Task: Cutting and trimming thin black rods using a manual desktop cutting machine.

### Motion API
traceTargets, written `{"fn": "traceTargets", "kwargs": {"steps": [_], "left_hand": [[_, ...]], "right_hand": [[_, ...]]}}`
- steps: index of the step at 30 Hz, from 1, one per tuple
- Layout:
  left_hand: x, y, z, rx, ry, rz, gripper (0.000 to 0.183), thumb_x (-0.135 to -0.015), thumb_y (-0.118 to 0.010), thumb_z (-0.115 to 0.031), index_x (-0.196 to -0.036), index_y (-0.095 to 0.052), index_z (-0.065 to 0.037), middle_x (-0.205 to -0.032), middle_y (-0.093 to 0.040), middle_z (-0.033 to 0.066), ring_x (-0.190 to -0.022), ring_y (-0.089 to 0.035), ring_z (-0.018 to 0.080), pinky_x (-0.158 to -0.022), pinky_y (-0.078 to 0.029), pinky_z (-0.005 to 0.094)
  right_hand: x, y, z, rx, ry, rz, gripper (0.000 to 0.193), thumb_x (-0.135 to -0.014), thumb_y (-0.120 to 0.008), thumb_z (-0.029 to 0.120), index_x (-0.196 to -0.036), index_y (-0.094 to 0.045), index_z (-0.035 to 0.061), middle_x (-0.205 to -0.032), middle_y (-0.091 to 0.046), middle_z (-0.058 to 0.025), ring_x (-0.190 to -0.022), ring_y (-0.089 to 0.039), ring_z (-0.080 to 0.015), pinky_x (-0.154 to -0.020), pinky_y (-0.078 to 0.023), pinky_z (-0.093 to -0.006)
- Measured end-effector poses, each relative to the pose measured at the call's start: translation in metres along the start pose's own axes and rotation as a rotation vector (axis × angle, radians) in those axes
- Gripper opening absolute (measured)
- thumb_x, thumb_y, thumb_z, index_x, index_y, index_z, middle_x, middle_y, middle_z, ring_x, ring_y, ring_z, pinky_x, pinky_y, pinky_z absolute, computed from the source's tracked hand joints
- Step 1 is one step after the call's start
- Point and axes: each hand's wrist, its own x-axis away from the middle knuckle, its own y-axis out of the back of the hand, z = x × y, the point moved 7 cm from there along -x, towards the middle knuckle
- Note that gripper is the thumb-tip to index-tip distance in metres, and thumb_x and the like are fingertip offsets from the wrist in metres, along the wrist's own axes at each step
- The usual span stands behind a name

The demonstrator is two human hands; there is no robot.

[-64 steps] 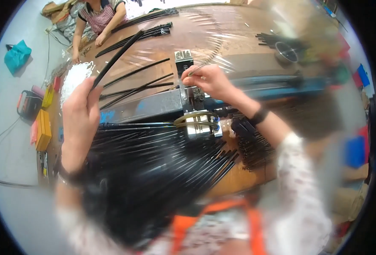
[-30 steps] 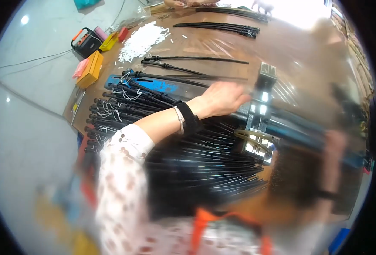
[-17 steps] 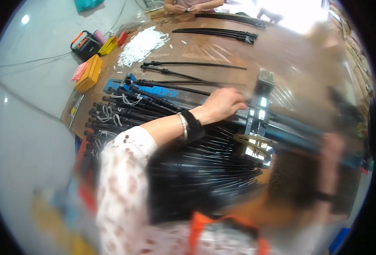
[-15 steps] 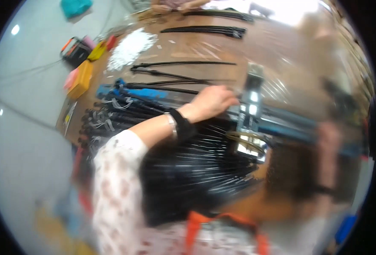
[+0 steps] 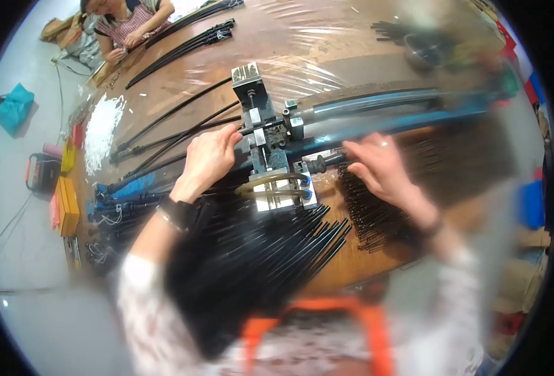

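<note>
A metal clamping fixture (image 5: 259,116) with bright blocks and small cylinders stands on the table in front of me. My left hand (image 5: 208,160) is closed at its left side, thumb and forefinger pinching a thin black rod (image 5: 247,131) that runs into the fixture. To the right, my right hand (image 5: 380,164) hovers beside a ribbed black knob (image 5: 317,164), thumb and forefinger apart; nothing shows between them. Slight motion blurs that hand. Beyond it, a long blue-edged rail (image 5: 377,103) stretches to the right.
Many black rods (image 5: 314,241) lie fanned below the fixture, and a mat of thin dark rods (image 5: 414,175) lies right. Black bundles with white ties (image 5: 117,213) and a white pile of small pieces (image 5: 103,131) are left. A co-worker (image 5: 133,28) sits at the far left.
The view has swung right, so the fixture now sits nearer the middle. My right hand, blurred at the far right before, has come in beside the fixture; my left hand stays at its left side.
</note>
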Motion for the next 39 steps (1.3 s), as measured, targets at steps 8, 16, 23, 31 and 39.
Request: {"fn": "traceTargets", "kwargs": {"steps": [8,16,23,31,39], "left_hand": [[0.000,-0.004,0.003,0.027,-0.105,-0.106,0.017,-0.096,-0.057,-0.020,-0.087,-0.057,-0.006,-0.076,-0.065,0.0198,-0.076,-0.064,0.0414,-0.064,-0.049,0.0511],[0.012,0.022,0.017,-0.285,-0.428,-0.321,0.013,-0.087,-0.064,-0.017,-0.084,-0.054,-0.009,-0.072,-0.056,0.0083,-0.070,-0.061,0.0269,-0.061,-0.047,0.0387],[-0.001,-0.007,0.140,-0.374,0.020,-0.045,0.019,-0.090,-0.058,-0.017,-0.106,-0.068,-0.015,-0.099,-0.063,0.0111,-0.099,-0.059,0.0320,-0.081,-0.044,0.0480],[0.063,0.011,0.020,-0.080,-0.190,0.031,0.008,-0.084,-0.067,-0.013,-0.087,-0.065,-0.007,-0.081,-0.064,0.0129,-0.080,-0.065,0.0315,-0.071,-0.051,0.0448],[0.133,-0.030,-0.004,-0.380,-0.181,0.191,0.008,-0.083,-0.058,-0.012,-0.087,-0.064,-0.008,-0.088,-0.061,0.0058,-0.089,-0.060,0.0240,-0.073,-0.046,0.0389]], "right_hand": [[-0.010,-0.033,-0.005,-0.388,-0.098,0.064,0.021,-0.090,-0.064,0.006,-0.111,-0.064,0.0044,-0.084,-0.056,-0.0166,-0.077,-0.057,-0.0323,-0.069,-0.046,-0.0391],[0.053,-0.042,-0.002,-0.016,-0.121,0.393,0.068,-0.078,-0.080,0.041,-0.130,-0.057,0.0043,-0.134,-0.057,-0.0201,-0.135,-0.045,-0.0399,-0.112,-0.035,-0.0498],[0.034,-0.047,-0.014,-0.063,-0.066,0.013,0.024,-0.078,-0.079,0.013,-0.098,-0.070,0.0029,-0.093,-0.071,-0.0147,-0.087,-0.069,-0.0303,-0.075,-0.057,-0.0377],[0.010,-0.028,-0.016,-0.383,-0.393,0.146,0.014,-0.086,-0.072,0.013,-0.093,-0.072,0.0006,-0.086,-0.071,-0.0127,-0.077,-0.068,-0.0243,-0.070,-0.053,-0.0320],[0.011,-0.040,0.023,-0.403,-0.310,0.373,0.017,-0.088,-0.070,0.014,-0.097,-0.071,-0.0002,-0.084,-0.069,-0.0153,-0.075,-0.067,-0.0279,-0.069,-0.052,-0.0346]]}}
